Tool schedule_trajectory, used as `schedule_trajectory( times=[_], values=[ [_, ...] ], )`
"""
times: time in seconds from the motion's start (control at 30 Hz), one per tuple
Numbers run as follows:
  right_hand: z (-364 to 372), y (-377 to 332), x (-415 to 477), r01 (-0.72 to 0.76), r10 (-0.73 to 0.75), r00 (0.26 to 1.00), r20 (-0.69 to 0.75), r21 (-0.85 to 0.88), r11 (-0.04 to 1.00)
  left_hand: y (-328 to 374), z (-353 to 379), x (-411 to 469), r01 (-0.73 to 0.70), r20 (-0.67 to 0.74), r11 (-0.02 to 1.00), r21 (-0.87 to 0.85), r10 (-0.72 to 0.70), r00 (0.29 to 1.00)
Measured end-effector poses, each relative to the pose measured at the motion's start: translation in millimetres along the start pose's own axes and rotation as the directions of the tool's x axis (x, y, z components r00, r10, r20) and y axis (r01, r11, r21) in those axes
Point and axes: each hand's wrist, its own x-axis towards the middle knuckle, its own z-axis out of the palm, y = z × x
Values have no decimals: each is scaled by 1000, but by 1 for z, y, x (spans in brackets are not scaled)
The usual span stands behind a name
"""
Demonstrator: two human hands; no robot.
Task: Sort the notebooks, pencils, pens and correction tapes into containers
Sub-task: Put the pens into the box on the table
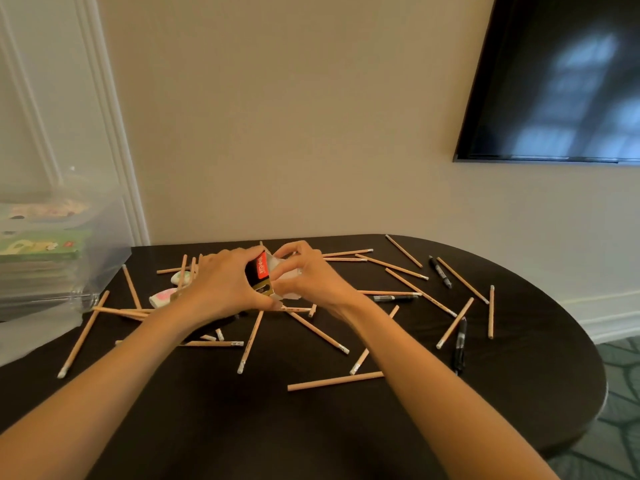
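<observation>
Red-black box [260,276] gripped between left hand [221,284] and right hand [308,275]; pencils [320,330] scattered beneath.

Looks like hotel room or furnished living space, not workshop. Large dark flat screen [554,77] mounted on plain beige wall [294,116]. White panelled moulding [114,133] at left, white baseboard [602,317] at right. Patterned green carpet [620,393] on floor. Dark rounded bench [519,393] pushed against wall, strewn with stationery.
</observation>
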Motion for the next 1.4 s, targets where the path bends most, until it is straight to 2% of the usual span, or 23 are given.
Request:
schedule_trajectory(
  times=[0.1,0.17,0.23,0.27,0.33,0.4,0.43,0.5,0.53,0.6,0.73,0.93,1.07,1.13,1.2,1.27,1.33,1.4],
  values=[
    [-10,7,-8,-37,37,999,-10,-41,998,21,7,5,-1,36,998,70,-2,999],
    [-19,15,-16,-47,48,999,7,-41,998,34,12,6,14,44,999,47,-16,999],
    [-31,22,-27,-44,47,998,-40,64,997,44,15,7,25,50,1000,4,-25,998],
    [-42,29,-35,-56,71,990,-118,130,990,52,21,10,24,58,1000,4,-24,998],
    [-61,48,-45,-137,191,924,-332,178,974,59,28,15,32,69,999,22,-34,997],
    [-85,76,-55,-358,334,779,-531,60,932,69,36,19,22,76,1000,7,-23,997],
    [-96,92,-62,-498,380,718,-583,-48,866,75,40,21,11,82,1000,1,-11,997],
    [-115,116,-82,-698,476,665,-576,-251,670,89,47,23,-24,85,1000,16,23,996],
    [-119,122,-93,-745,528,651,-546,-326,582,95,50,23,-37,82,999,22,36,996],
    [-123,132,-114,-779,606,627,-490,-397,485,107,55,23,-59,68,998,20,57,996],
    [-119,142,-134,-819,723,571,-389,-332,468,121,64,21,-82,63,997,9,82,995],
    [-118,142,-139,-844,742,521,-422,-127,521,126,70,17,-91,92,996,14,89,992],
    [-123,130,-147,-804,696,534,-480,-34,593,128,65,15,-100,77,995,14,98,992],
    [-125,123,-148,-737,619,570,-541,-2,676,128,60,12,-104,76,995,1,103,992],
    [-123,111,-147,-585,495,642,-585,43,810,127,57,11,-108,87,994,-28,110,990],
    [-119,88,-144,-385,370,734,-569,99,918,119,50,7,-97,95,993,-65,103,990],
    [-115,61,-140,-252,282,823,-493,129,959,109,43,5,-60,95,992,-109,70,993],
    [-111,40,-133,-181,223,892,-392,143,973,95,34,1,-22,82,989,-148,35,996]
  ],
)
